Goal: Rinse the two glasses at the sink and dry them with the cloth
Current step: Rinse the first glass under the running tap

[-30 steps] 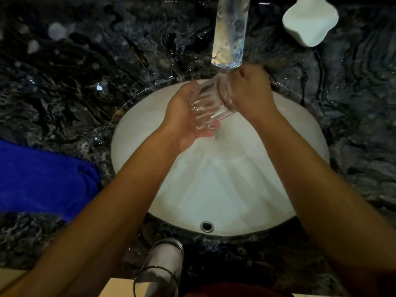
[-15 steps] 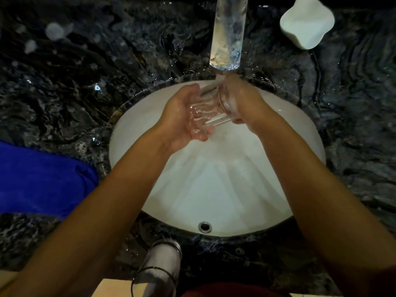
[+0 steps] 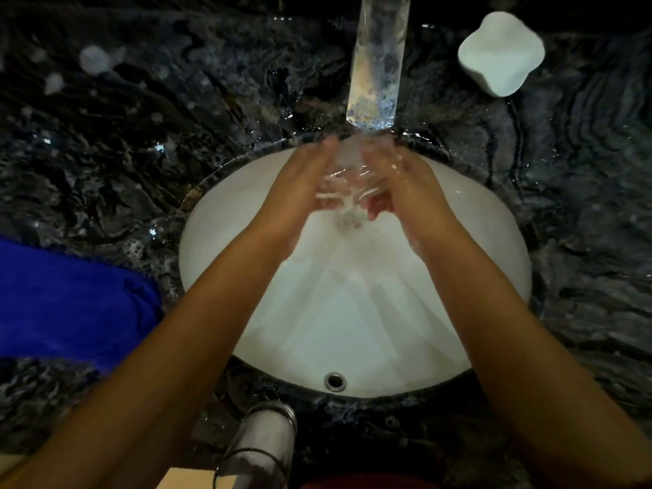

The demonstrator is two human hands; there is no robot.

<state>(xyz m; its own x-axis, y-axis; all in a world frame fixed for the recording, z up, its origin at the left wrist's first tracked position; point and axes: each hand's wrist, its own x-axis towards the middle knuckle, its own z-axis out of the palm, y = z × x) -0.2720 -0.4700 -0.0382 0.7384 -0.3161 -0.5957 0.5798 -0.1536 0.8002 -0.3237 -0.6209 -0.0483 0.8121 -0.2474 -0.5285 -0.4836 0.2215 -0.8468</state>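
Note:
A clear ribbed glass (image 3: 347, 181) is held between both my hands over the white sink (image 3: 352, 312), just below the tap (image 3: 375, 65). Water runs over it and blurs its outline. My left hand (image 3: 300, 185) presses its left side with fingers stretched forward. My right hand (image 3: 398, 181) cups its right side, fingers curled under it. A second glass (image 3: 263, 442) stands on the counter at the near edge, below the sink. The blue cloth (image 3: 70, 305) lies on the counter at the left.
The dark marbled counter (image 3: 141, 135) around the basin is wet, with foam spots near the sink's left rim. A white soap dish (image 3: 501, 54) sits at the back right. The overflow hole (image 3: 335, 381) is at the basin's near side.
Both hands have turned the glass and shifted on it: the left hand's fingers have straightened along its side, and the right hand has come round from the top to its right side.

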